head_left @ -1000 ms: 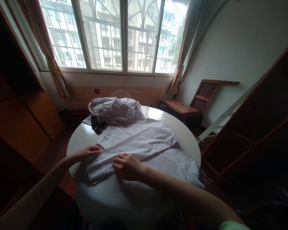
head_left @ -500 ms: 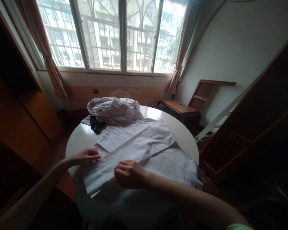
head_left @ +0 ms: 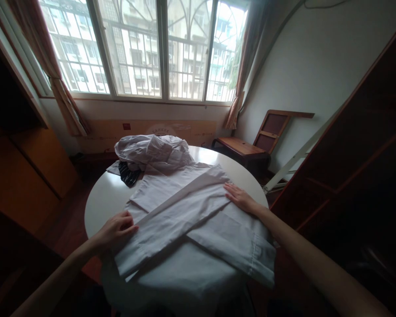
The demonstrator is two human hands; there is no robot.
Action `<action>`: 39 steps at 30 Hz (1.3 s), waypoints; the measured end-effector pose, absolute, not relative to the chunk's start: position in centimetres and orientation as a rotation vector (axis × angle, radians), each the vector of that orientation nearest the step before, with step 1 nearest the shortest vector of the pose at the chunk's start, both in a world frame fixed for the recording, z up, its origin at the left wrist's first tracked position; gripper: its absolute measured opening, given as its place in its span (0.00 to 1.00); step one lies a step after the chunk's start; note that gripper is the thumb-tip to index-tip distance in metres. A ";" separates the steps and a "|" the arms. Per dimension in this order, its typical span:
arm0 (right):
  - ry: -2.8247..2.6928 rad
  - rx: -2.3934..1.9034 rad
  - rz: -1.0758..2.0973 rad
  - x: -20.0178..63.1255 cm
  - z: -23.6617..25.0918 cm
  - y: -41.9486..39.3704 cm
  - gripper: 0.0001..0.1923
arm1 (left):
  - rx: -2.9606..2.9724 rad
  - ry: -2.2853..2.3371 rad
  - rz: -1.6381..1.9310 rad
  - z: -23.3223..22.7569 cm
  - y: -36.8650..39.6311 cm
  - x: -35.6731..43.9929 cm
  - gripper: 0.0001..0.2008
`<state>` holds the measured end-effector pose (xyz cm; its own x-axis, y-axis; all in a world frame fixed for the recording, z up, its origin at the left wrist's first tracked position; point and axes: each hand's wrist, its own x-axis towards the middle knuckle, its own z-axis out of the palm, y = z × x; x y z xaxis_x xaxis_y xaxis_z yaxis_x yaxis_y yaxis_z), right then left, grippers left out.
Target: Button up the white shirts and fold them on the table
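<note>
A white long-sleeved garment lies spread over a round white table, its sleeves crossing its front. One cuff reaches the table's right front edge, and the other sleeve end points to the lower left. My left hand is at the garment's left edge, its fingers curled in and its thumb along the cloth; the fingertips are partly hidden. On the right side of the garment, my right hand rests flat with fingers stretched out, touching the cloth near the fold.
Crumpled pale cloth and a black patterned piece of cloth sit at the back of the round table. Beyond it are a wooden chair, a long cardboard box and a barred window. Dark furniture flanks both sides.
My right hand has moved from the front middle to the right side of the garment and has opened flat. The upper sleeve lies flatter. The view has shifted slightly.
</note>
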<state>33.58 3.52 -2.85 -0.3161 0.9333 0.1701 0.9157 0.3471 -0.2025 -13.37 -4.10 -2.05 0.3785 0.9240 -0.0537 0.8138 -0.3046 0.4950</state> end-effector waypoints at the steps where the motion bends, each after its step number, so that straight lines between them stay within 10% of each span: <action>1: -2.340 -1.739 0.135 34.9 -3.0 4.0 0.23 | 2.203 1.499 0.334 -2.0 -4.1 -13.3 0.20; 22: -2.071 -2.255 0.084 29.4 -3.6 12.7 0.33 | 2.211 1.730 0.553 -3.2 -5.0 -11.8 0.19; 32: -2.589 -1.425 0.142 28.6 -4.7 12.5 0.28 | 2.264 1.709 0.690 -5.2 -5.0 -12.5 0.19; 39: -2.250 -1.972 0.119 33.6 -3.3 18.8 0.26 | 2.233 1.694 0.734 -5.9 -4.9 -12.8 0.19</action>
